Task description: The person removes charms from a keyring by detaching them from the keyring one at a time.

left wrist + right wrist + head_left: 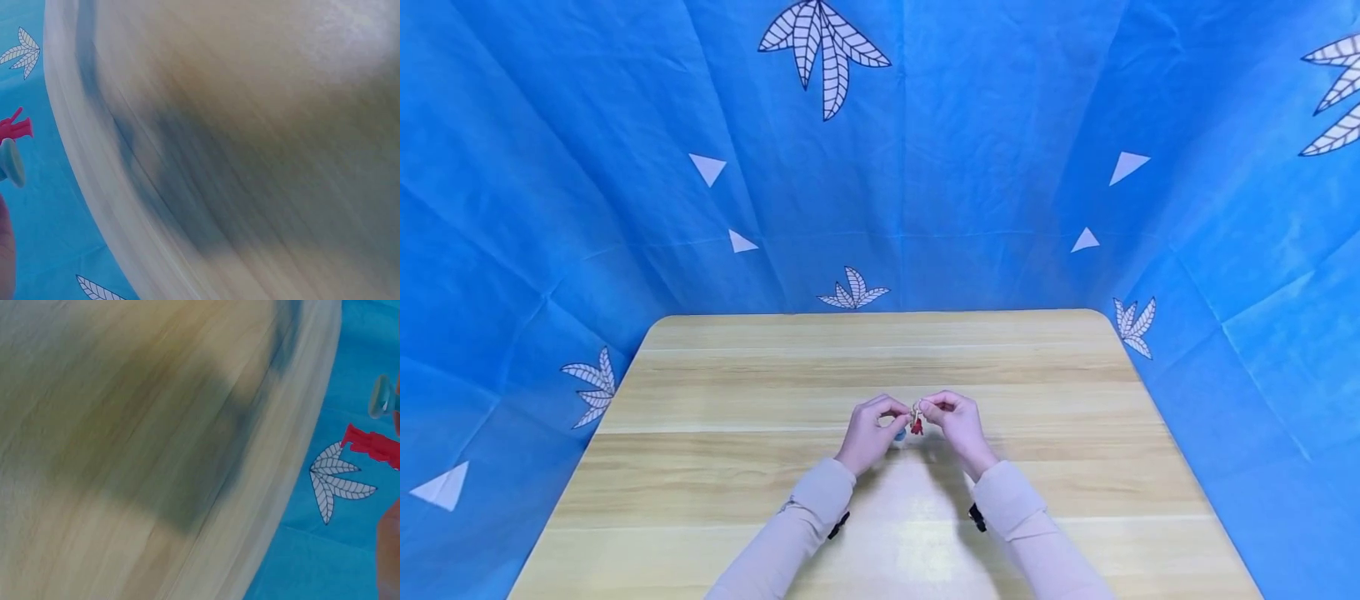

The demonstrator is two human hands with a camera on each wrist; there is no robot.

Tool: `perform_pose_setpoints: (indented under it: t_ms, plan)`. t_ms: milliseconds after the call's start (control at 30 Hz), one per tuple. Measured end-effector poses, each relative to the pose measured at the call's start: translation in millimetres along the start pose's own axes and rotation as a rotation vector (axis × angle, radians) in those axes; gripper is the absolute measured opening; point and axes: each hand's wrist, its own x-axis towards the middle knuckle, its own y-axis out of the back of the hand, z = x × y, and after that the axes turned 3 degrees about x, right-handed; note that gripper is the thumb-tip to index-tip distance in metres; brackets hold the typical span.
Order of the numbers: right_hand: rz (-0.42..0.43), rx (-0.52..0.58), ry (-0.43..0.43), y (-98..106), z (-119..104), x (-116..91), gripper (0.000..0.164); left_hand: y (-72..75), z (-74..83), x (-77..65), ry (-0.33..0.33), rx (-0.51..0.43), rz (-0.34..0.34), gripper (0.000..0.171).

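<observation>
Above the middle of the table both hands meet at a small keychain with gold-coloured metal fittings (915, 413). My left hand (868, 429) pinches it from the left between thumb and fingertips. From the right, my right hand (955, 421) pinches its upper part. A small red charm (917, 427) hangs between the hands, and its red shape (374, 447) enters the right wrist view at the edge. By the left fingertips is a light blue round piece (900, 434), seen as a disc (12, 164) in the left wrist view. Fingers hide much of the metal.
The light wood table (715, 467) has rounded far corners. A blue cloth (970, 150) with white leaves and triangles hangs behind it and at both sides. Black straps (977, 517) show under the sleeves. Shadows of the hands fall on the tabletop.
</observation>
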Motion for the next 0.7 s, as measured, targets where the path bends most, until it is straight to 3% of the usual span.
perform_pose_setpoints:
  t_ms: [133,333,433,700]
  plan:
    - [-0.029,-0.018,0.011,3.9,2.4,-1.3,0.011,-1.8,-3.5,-1.2,-0.006,0.012,-0.010,0.005]
    - [-0.128,-0.289,0.153,9.4,2.9,-2.4,0.009,1.9,-8.6,-2.4,-0.049,0.044,0.007,0.005]
    - [-0.160,-0.370,0.206,9.7,4.3,-3.4,0.010,3.4,-9.2,-2.6,-0.065,0.053,0.022,0.006]
    - [-0.105,-0.349,0.200,9.6,4.1,-5.0,0.010,2.9,-7.4,-3.1,-0.063,0.039,0.015,0.015]
